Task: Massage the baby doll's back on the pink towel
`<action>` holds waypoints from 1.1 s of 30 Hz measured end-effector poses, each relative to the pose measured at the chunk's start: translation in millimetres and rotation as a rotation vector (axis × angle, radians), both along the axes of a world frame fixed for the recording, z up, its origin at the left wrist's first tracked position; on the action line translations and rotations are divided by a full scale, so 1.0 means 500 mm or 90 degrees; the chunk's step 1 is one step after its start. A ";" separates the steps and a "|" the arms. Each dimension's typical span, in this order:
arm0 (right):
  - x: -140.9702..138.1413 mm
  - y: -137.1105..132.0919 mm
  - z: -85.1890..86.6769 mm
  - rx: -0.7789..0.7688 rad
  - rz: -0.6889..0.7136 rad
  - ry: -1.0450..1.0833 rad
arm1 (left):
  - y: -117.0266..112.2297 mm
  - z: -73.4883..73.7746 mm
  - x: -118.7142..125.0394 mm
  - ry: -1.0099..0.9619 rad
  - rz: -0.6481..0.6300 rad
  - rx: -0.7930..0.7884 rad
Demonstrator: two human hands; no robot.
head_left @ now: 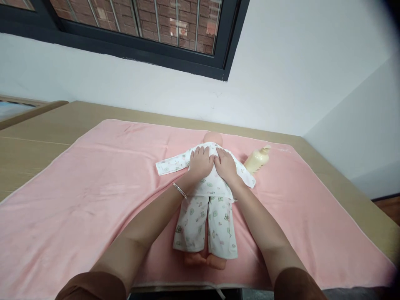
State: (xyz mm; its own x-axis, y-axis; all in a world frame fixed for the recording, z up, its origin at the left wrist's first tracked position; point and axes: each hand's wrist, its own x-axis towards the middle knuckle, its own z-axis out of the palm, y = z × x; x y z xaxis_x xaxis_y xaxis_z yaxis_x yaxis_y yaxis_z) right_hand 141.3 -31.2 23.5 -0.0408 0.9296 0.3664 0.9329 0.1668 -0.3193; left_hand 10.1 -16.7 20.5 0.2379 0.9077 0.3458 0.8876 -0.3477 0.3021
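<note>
A baby doll in a white patterned top (215,185) and matching trousers (222,227) lies stretched out on a pink blanket (125,166). Its head (213,138) points away from me and its bare feet (204,260) towards me. My left hand (201,161) lies flat on the upper part of the top, fingers extended. Beside it, my right hand (225,164) rests flat on the same area, the two thumbs close together. Neither hand grips anything. Right of the doll, a pale yellow pump bottle (258,159) lies tilted on the blanket, near the doll's sleeve.
The blanket covers much of a wooden table (84,112) set against a white wall (265,83). A dark-framed window (225,62) is above. At the far left stands a wooden-edged piece of furniture (40,109).
</note>
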 end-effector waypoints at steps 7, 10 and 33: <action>0.009 0.007 -0.007 -0.018 0.021 -0.046 | 0.000 0.006 -0.001 -0.009 -0.006 -0.009; 0.005 0.007 -0.003 -0.025 0.018 -0.068 | -0.005 0.011 0.000 -0.001 -0.003 -0.014; -0.004 -0.017 0.033 -0.120 0.008 -0.039 | -0.010 0.050 -0.028 0.020 -0.046 -0.102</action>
State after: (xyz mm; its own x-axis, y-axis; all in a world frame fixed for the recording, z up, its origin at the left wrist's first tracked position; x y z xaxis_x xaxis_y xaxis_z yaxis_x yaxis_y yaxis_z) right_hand 139.3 -39.5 40.0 -0.0695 0.9808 0.1820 0.9498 0.1208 -0.2885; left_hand -3.7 -21.9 45.3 0.3131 0.9307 0.1893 0.8719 -0.3607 0.3311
